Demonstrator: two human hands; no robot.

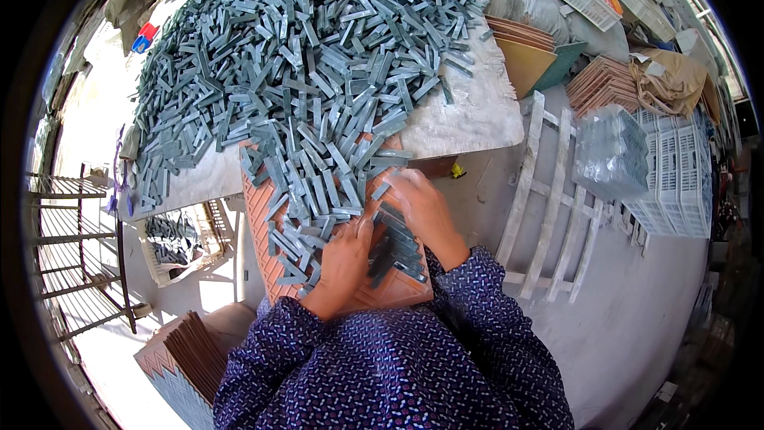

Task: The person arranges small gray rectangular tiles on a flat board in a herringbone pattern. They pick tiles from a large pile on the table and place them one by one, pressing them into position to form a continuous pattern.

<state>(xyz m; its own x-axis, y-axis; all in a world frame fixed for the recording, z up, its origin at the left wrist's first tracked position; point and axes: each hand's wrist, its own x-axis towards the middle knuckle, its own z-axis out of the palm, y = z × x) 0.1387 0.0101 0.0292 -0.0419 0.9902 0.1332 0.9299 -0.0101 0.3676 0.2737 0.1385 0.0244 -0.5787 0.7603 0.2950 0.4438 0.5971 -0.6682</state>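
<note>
An orange-brown grooved tray [394, 291] with a zigzag pattern lies in front of me, its far part beneath a heap of grey-green stone strips [310, 183]. My left hand [344, 263] rests over the loose strips on the tray, thumb and fingers pinched together; what is between them is hidden. Just right of it, my right hand [426, 211] is smeared by motion, its fingertips beside a short strip [380, 190]. Below the hands, a row of darker strips [402, 247] is set side by side in the tray's right part.
A big pile of strips [302, 40] covers the pale table [473, 115]. Under its left side stands a crate [163, 275] holding strips. Stacked trays [195, 350] are at lower left, a metal rack [76, 239] beyond. Rightward are a wooden pallet [549, 199] and white crates [676, 175].
</note>
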